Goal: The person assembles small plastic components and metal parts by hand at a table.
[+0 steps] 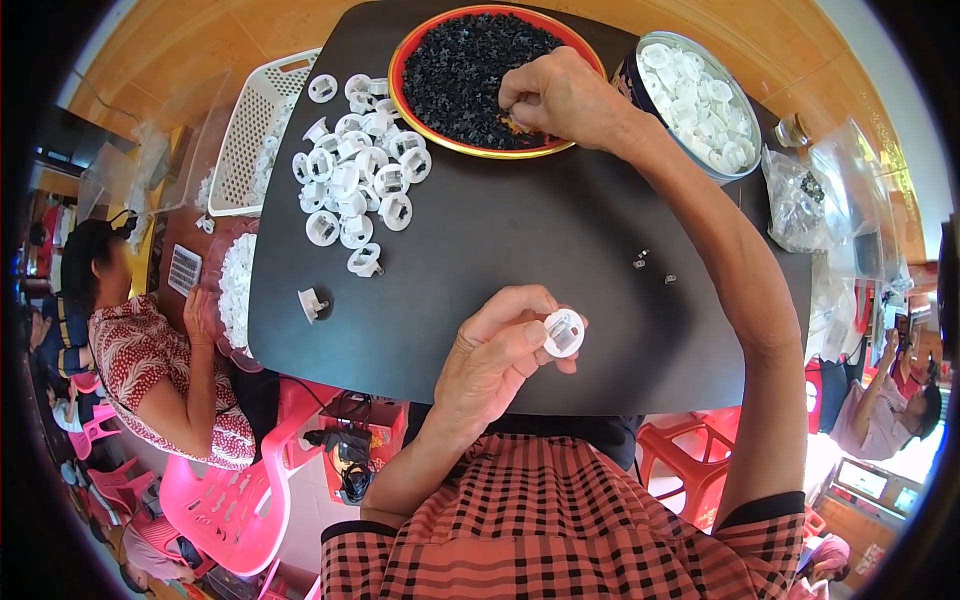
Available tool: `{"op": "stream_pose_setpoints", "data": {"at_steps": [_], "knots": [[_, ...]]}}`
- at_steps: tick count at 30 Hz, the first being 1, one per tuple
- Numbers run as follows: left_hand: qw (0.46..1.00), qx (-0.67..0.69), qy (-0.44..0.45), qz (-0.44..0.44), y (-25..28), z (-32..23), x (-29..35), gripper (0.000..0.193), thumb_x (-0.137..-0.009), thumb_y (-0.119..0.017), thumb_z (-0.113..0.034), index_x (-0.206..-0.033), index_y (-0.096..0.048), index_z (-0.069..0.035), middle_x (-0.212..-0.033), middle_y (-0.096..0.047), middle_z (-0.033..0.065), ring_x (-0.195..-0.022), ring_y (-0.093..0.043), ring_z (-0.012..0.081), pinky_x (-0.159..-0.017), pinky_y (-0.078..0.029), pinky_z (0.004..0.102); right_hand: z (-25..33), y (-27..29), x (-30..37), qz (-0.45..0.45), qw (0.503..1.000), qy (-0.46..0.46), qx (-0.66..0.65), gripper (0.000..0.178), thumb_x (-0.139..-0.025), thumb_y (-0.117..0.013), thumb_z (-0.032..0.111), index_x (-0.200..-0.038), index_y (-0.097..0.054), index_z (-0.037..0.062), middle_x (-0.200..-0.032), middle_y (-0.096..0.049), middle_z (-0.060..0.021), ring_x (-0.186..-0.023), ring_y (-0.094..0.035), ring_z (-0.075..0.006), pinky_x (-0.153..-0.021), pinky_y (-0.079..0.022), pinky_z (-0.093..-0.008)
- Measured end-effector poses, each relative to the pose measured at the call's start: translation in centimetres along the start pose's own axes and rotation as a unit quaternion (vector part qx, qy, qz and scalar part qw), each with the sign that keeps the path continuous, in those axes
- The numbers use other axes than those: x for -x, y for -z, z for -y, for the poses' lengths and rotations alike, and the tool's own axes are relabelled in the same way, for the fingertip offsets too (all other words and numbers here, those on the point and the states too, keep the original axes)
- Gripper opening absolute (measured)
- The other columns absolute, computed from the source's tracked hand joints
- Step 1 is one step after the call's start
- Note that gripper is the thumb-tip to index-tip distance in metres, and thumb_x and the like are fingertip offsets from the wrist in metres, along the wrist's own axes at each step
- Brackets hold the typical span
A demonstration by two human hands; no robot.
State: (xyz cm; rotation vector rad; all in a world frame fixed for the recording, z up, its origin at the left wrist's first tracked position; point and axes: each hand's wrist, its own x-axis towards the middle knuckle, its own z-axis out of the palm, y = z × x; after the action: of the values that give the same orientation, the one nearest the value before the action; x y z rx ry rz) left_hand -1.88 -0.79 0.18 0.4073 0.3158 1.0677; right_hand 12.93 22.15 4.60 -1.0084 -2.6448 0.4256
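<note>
Between the thumb and fingers of my left hand (500, 355) is a round white plastic part (565, 332), its recessed face turned up, near the table's front edge. My right hand (570, 95) reaches into a round red tray with a gold rim (425, 130), filled with small black plastic pieces (465, 75). Its fingers are pinched together among those pieces; what they hold, if anything, is hidden. Left of the tray lies a heap of white round parts (350, 180), several showing dark inserts. One more white part (312, 305) lies apart, nearer to me.
A round tin (745, 165) of white parts stands at the back right, beside a clear plastic bag (795, 205). A few tiny clear bits (640, 260) lie on the dark table (520, 220). At left are a white basket (235, 150) and a seated person (165, 370).
</note>
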Motion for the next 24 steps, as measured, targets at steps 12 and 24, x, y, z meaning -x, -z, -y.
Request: {"op": "stream_pose_setpoints", "data": {"at_steps": [12, 24], "knots": [[1.000, -0.004, 0.002, -0.005, 0.1, -0.1, 0.0, 0.022, -0.093, -0.053, -0.011, -0.112, -0.055, -0.001, -0.104, -0.062, 0.0162, -0.088, -0.062, 0.0228, -0.078, -0.052, 0.0368, -0.7, -1.2, -0.1, -0.030, 0.995, 0.089, 0.030, 0.011, -0.074, -0.065, 0.002, -0.084, -0.066, -0.0019, -0.077, -0.065, -0.0133, -0.071, -0.064, -0.0293, -0.069, -0.052, -0.0360], [1.000, -0.004, -0.002, -0.017, 0.0, -0.1, 0.1, 0.021, -0.093, -0.051, -0.009, -0.112, -0.055, -0.001, -0.103, -0.062, 0.0158, -0.089, -0.062, 0.0232, -0.077, -0.052, 0.0364, 0.9, 0.3, 0.7, -0.055, 0.988, -0.011, -0.147, 0.007, -0.073, -0.065, 0.004, -0.078, -0.067, 0.0004, -0.069, -0.065, -0.0106, -0.063, -0.064, -0.0194, -0.062, -0.051, -0.0308]]}}
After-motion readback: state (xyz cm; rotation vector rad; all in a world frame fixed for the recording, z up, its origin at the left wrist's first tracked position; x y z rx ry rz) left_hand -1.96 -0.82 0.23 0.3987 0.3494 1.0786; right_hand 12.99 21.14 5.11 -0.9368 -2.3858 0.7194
